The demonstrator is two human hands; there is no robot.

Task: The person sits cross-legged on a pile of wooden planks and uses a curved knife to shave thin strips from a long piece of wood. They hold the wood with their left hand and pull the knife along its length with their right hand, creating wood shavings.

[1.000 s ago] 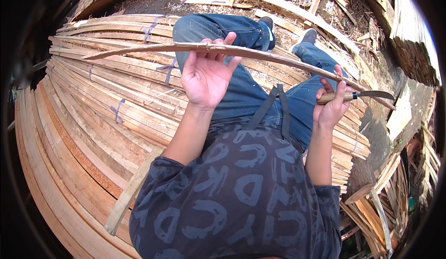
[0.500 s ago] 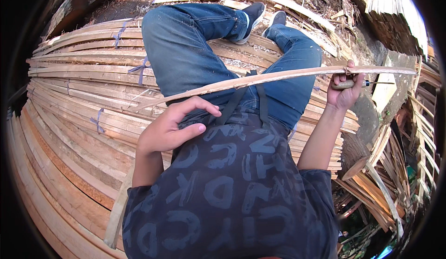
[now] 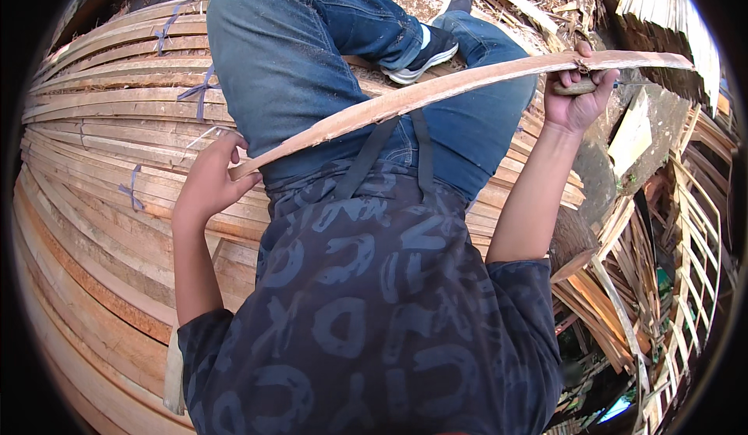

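A long, thin wooden strip [image 3: 436,92] with rough, splintered edges slants over my lap, its right end higher in the view. My left hand [image 3: 206,179] is closed round its narrow left end, thumb below and fingers above. Toward the other end, my right hand [image 3: 575,111] grips the strip and also holds a tool by its short wooden handle [image 3: 573,87]. A thin metal part of that tool points right; its exact kind I cannot make out.
Long wooden slats [image 3: 117,135], some bundled with purple ties [image 3: 201,92], lie beneath and left of me. Right of me are a cut log [image 3: 575,248], a flat stone [image 3: 662,123] and piles of split wood [image 3: 600,310]. Shavings cover the ground ahead.
My left hand has moved left and closed on the strip's end. The strip's right end and my right hand have risen in the view. One foot has drawn closer.
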